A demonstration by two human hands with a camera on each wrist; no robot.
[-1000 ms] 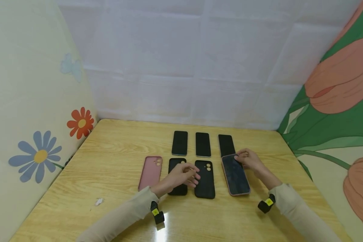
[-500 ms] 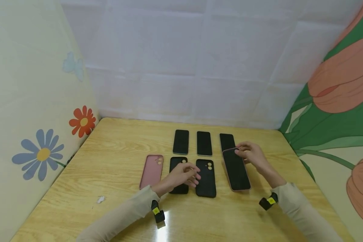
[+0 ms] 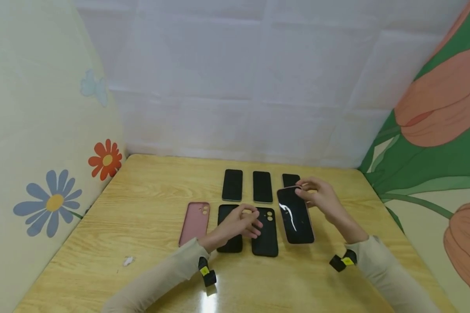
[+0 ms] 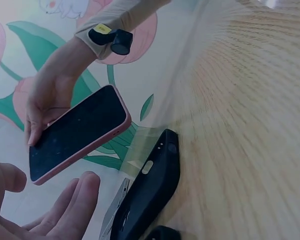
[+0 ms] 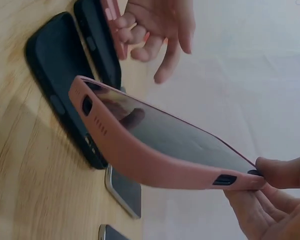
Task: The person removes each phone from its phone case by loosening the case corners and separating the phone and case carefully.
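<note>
My right hand (image 3: 319, 198) pinches the top end of a smartphone in a pink case (image 3: 296, 216), thumb on the screen side and fingers behind. In the right wrist view the pink-cased phone (image 5: 155, 145) is lifted off the table and tilted. My left hand (image 3: 236, 226) hovers with loosely bent fingers over two black phone cases and holds nothing. One black case (image 3: 267, 239) lies below its fingertips; the other black case (image 3: 230, 245) is partly hidden under the hand. In the left wrist view, the fingers (image 4: 72, 205) are apart from the pink-cased phone.
A pink phone case (image 3: 195, 222) lies left of the black ones. Behind stand in a row a left bare phone (image 3: 233, 184), a middle phone (image 3: 262, 187) and a right phone (image 3: 290, 179), partly covered. A small white scrap (image 3: 128, 261) is on the wooden table (image 3: 160, 187).
My right hand has raised the pink-cased phone off the table and carried it slightly left. My left hand has barely shifted.
</note>
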